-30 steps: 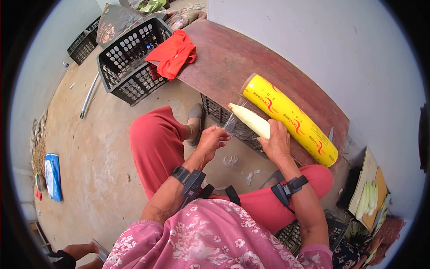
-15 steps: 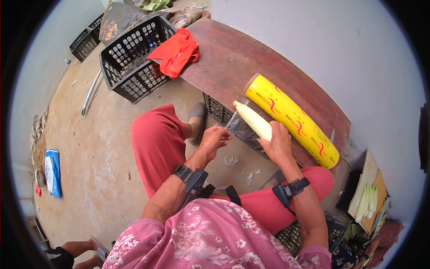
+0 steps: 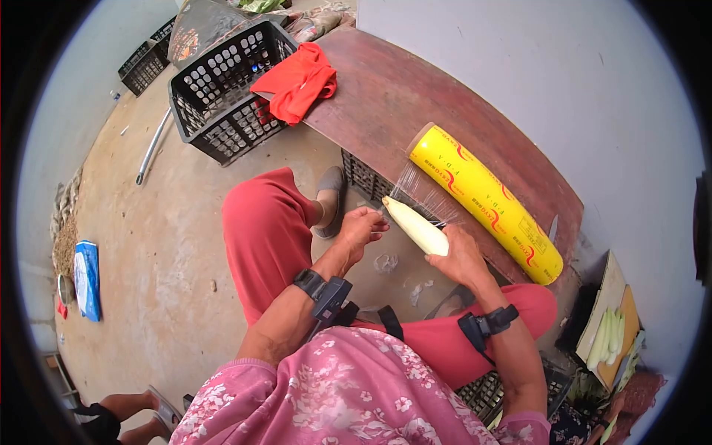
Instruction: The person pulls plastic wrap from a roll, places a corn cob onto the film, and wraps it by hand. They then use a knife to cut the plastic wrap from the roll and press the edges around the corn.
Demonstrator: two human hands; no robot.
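The right grip (image 3: 455,256) was closed firmly around the thick end of a pale, peeled-looking vegetable (image 3: 417,226), thumb on the near side. The left grip (image 3: 363,225) was partly curled, its fingertips close to the vegetable's narrow tip; a pinch on the film there was possible, but the film was too clear and fine at that spot to confirm it.

The vegetable was held just off the near edge of the table (image 3: 371,81), slanting, with its tip towards the left grip. Compared with half a second earlier, it had come away from the yellow roll (image 3: 486,204) and nearer the person's body. Clear film (image 3: 421,187), previously bunched below the vegetable, now showed as taut strands between roll and vegetable. In this inspector's judgement, the film was under tension and both grips were working together on it.

The roll had kept its place on the table. A knife (image 3: 553,228) lay just beside it, touched by neither grip.
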